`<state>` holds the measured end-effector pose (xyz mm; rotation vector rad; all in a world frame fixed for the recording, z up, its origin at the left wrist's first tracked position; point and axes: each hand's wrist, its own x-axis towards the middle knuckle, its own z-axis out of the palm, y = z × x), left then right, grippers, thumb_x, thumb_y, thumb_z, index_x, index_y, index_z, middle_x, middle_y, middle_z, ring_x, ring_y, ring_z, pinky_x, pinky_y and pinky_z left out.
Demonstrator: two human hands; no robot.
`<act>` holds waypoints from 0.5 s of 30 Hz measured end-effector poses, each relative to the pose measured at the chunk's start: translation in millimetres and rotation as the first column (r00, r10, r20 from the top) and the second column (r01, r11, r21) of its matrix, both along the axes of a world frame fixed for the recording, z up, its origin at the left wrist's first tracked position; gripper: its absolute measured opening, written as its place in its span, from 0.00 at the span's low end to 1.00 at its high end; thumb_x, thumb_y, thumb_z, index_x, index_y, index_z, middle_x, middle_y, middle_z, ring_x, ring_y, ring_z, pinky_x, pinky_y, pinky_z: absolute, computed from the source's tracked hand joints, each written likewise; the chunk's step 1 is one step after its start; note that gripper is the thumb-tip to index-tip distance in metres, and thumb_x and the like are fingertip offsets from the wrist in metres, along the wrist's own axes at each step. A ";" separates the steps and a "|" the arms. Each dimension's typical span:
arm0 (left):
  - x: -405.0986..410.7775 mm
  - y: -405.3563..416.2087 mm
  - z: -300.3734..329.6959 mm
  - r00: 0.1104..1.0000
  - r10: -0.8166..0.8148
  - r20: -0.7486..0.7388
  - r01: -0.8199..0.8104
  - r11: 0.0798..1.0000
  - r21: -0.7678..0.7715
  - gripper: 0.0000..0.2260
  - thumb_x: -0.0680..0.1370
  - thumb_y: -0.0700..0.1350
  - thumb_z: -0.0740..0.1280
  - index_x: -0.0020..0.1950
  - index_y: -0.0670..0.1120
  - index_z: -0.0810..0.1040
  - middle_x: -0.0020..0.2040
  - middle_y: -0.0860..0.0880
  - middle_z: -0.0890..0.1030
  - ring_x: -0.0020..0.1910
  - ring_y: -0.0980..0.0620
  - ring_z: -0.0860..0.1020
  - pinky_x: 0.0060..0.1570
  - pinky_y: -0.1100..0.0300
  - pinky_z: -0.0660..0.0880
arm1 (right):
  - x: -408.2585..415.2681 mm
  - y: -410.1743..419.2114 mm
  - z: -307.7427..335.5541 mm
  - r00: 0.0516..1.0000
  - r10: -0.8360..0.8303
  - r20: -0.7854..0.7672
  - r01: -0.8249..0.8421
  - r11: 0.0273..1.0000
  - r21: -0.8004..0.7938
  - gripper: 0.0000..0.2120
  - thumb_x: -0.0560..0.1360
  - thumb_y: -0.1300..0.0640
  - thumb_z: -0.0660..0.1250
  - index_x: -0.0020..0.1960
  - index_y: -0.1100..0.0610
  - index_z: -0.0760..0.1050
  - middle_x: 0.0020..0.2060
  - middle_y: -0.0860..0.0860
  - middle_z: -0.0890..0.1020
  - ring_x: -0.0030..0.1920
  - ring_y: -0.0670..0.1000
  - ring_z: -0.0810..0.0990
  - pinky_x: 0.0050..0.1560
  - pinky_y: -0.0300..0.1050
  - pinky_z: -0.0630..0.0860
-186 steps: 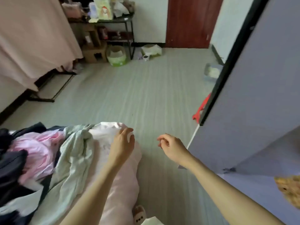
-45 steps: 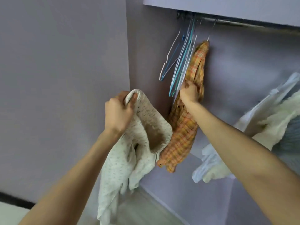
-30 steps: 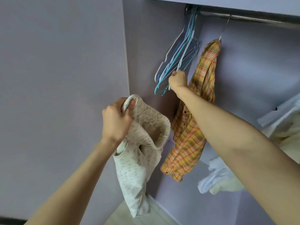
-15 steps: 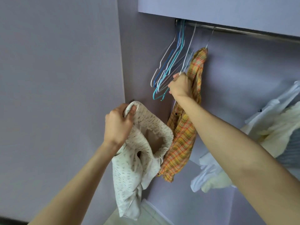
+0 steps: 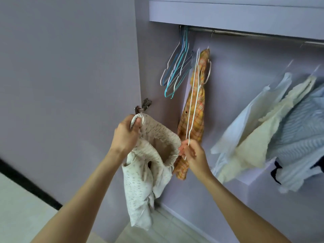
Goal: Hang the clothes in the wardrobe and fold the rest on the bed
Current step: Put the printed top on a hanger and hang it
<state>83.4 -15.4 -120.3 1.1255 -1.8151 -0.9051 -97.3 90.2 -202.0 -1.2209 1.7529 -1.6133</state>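
My left hand (image 5: 125, 135) grips the elastic waistband of cream speckled trousers (image 5: 145, 186), which hang down in front of the open wardrobe. My right hand (image 5: 190, 152) pinches the lower end of a thin white wire hanger (image 5: 193, 95), held off the rail and standing up in front of an orange plaid shirt (image 5: 194, 120). The plaid shirt hangs from the metal rail (image 5: 245, 34). Several empty blue and white hangers (image 5: 177, 71) hang at the rail's left end.
The lilac wardrobe door (image 5: 70, 85) stands open on my left, its hinge (image 5: 143, 106) just above my left hand. White, cream and pale blue striped garments (image 5: 273, 137) hang at the right. Pale floor tiles (image 5: 166, 230) show below.
My right hand has pulled one white hanger off the rail and brought it down beside the trousers. My left hand keeps its grip on the waistband, a little lower.
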 end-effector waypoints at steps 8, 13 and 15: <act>34.4 42.9 2.9 0.993 -0.109 -0.037 0.109 0.994 -0.008 0.13 0.81 0.45 0.58 0.36 0.49 0.69 0.29 0.54 0.71 0.26 0.63 0.70 0.27 0.72 0.66 | 23.7 35.7 6.0 0.936 -0.310 0.169 0.294 0.949 0.114 0.10 0.78 0.56 0.63 0.40 0.58 0.70 0.30 0.54 0.71 0.28 0.47 0.69 0.30 0.41 0.67; 49.9 53.9 9.1 0.995 -0.085 -0.046 0.083 0.996 -0.031 0.14 0.81 0.44 0.60 0.34 0.50 0.68 0.29 0.53 0.71 0.28 0.58 0.69 0.28 0.72 0.66 | 46.0 78.6 -5.5 0.951 -0.306 0.051 0.306 0.952 -0.001 0.20 0.77 0.56 0.63 0.30 0.58 0.61 0.24 0.57 0.63 0.27 0.48 0.65 0.31 0.46 0.63; 51.6 57.0 9.3 0.995 -0.083 -0.048 0.082 0.996 -0.029 0.14 0.81 0.44 0.60 0.34 0.50 0.68 0.30 0.53 0.71 0.29 0.57 0.69 0.29 0.71 0.66 | 42.8 85.0 -3.2 0.964 -0.263 0.026 0.264 0.965 0.000 0.14 0.77 0.58 0.64 0.34 0.60 0.68 0.28 0.64 0.70 0.31 0.55 0.71 0.35 0.53 0.71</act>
